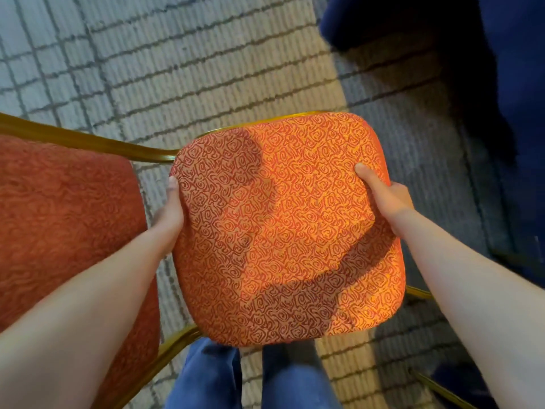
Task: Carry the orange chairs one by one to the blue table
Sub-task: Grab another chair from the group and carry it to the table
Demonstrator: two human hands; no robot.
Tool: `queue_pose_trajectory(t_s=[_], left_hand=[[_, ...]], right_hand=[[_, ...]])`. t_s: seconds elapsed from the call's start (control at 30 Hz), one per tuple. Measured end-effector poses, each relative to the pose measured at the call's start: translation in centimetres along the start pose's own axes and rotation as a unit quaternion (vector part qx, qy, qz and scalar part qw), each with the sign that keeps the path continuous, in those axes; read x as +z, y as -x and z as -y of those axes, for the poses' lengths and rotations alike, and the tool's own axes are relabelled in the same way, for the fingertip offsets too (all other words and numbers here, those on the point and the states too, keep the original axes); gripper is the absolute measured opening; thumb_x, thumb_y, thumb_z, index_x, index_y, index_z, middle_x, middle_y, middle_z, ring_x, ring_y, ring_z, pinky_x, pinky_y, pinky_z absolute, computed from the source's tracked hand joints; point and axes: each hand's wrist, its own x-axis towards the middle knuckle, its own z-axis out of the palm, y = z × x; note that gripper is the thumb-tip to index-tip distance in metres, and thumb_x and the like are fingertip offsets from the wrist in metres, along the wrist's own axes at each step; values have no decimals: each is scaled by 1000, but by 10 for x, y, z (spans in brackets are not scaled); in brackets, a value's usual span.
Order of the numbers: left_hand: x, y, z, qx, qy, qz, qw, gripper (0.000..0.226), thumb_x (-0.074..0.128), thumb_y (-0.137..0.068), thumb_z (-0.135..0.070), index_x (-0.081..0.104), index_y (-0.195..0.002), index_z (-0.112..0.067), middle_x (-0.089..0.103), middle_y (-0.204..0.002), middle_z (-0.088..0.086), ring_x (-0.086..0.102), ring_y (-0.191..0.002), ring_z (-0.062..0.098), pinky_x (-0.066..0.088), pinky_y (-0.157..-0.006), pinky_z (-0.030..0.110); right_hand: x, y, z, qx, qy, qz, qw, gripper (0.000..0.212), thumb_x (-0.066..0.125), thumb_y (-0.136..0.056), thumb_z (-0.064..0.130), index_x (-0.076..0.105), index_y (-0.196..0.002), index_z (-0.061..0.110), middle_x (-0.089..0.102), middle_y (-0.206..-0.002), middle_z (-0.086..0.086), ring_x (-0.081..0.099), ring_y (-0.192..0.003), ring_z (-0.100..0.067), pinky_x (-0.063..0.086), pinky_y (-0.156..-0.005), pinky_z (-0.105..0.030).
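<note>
Currently, a person is looking down on an orange swirl-patterned padded chair seat on a gold metal frame (283, 231), which is sitting just beyond their blue-jeaned legs (206, 379). The left hand (169, 214) is gripping the seat's left edge and the right hand (383, 196) is gripping its right edge. Each grip is closed on the cushion, with the thumb lying on top and the fingers wrapping underneath out of sight. The seat is lying squarely between the two hands. Whether its legs are touching the grey grid-patterned carpet (206, 69) cannot be told.

The dark blue cloth-covered worktop (507, 84) is standing at the far right, so the right hand's side is nearer to it, and the carry is probably heading forward and rightward. A darker orange-red upholstered panel edged in gold tubing (65, 225) is filling the near left; it is seemingly this chair's own backrest, though that is uncertain. A thin gold leg (418, 292) is poking out at the near right, close to more blue cloth, where it could be catching.
</note>
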Motion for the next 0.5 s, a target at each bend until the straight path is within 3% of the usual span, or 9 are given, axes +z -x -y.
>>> queue_pose_trajectory(t_s=[0.1,0.17,0.23,0.3,0.37,0.43,0.5], left_hand=[[17,-29,5,-19,25,10,999,107,23,-77,-88,43,-143,-6,47,-143,19,46,-131,33,36,-110,40],[22,-51,10,-27,38,14,999,134,21,-46,-105,48,-141,-13,52,-140,17,51,-127,31,38,-110,45],[31,-87,26,-38,37,30,998,151,20,-22,-109,49,-141,-21,55,-138,12,53,-125,29,37,-110,48],[39,-112,39,-43,39,38,998,149,22,-22,-109,49,-141,-23,56,-137,9,53,-124,29,38,-109,48],[44,-113,41,-55,53,41,996,147,25,-22,-109,49,-140,-24,58,-135,8,55,-121,29,39,-108,50],[51,-106,37,-52,65,27,996,140,26,-32,-108,51,-139,-22,58,-132,4,55,-120,29,40,-107,48],[54,-100,30,-40,65,12,997,127,25,-48,-102,50,-139,-18,56,-129,1,53,-121,27,40,-107,45]], right_hand=[[22,-34,1,-2,21,4,1000,48,67,-77,65,52,-75,19,53,-71,3,50,-64,-10,39,-78,-29],[32,-52,-2,-5,27,4,1000,54,67,-77,66,59,-89,14,53,-70,2,52,-66,-15,42,-83,-34],[42,-69,-8,-2,33,0,999,59,67,-76,66,59,-93,10,55,-70,1,55,-71,-19,46,-88,-36],[52,-85,-15,1,37,2,999,47,67,-76,67,55,-81,21,56,-71,1,55,-68,-17,45,-86,-35],[59,-101,-24,4,39,6,999,50,67,-76,67,51,-73,19,56,-72,2,54,-66,-13,43,-82,-32],[64,-111,-28,-1,41,-1,999,53,67,-76,67,53,-76,16,58,-74,2,55,-68,-12,43,-81,-31],[66,-119,-29,-5,28,-10,1000,57,68,-75,68,60,-92,14,63,-84,0,60,-77,-15,43,-82,-29]])
